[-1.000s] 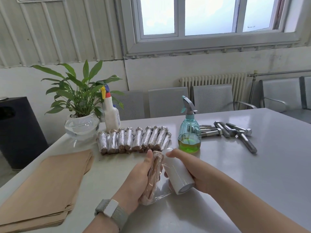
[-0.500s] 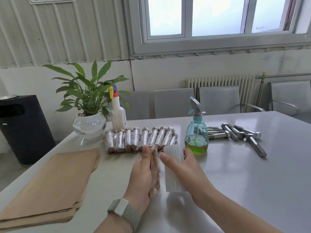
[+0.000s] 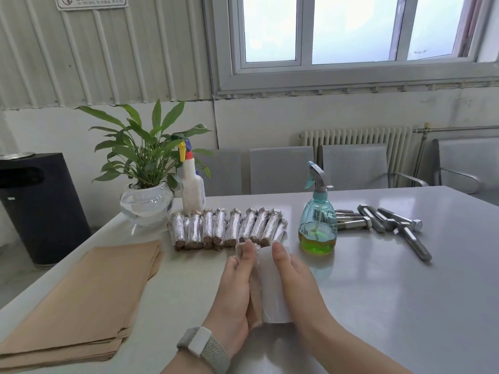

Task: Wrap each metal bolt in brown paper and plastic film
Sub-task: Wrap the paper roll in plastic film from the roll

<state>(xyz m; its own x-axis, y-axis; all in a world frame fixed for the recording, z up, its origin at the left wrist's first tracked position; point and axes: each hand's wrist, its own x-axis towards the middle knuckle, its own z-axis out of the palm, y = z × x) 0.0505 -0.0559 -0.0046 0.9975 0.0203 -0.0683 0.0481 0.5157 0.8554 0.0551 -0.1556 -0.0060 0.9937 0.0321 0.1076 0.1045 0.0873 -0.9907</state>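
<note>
- Brown paper sheets [image 3: 78,300]: stacked at the desk's left edge.
- Left hand [image 3: 232,290]: fingers closed around the paper-wrapped bolt [image 3: 255,295], near the front edge at centre.
- Right hand [image 3: 294,282]: fingers grip the film roll [image 3: 272,287], pressed against the bolt.
- Risk: slack film may wrinkle or cling to itself; a loosened grip could unroll the paper.
- Desk [image 3: 378,306]: glossy grey; wrapped bolts [image 3: 226,228] lie mid-desk, bare bolts [image 3: 383,222] towards the right; window, radiator and chairs behind.
</note>
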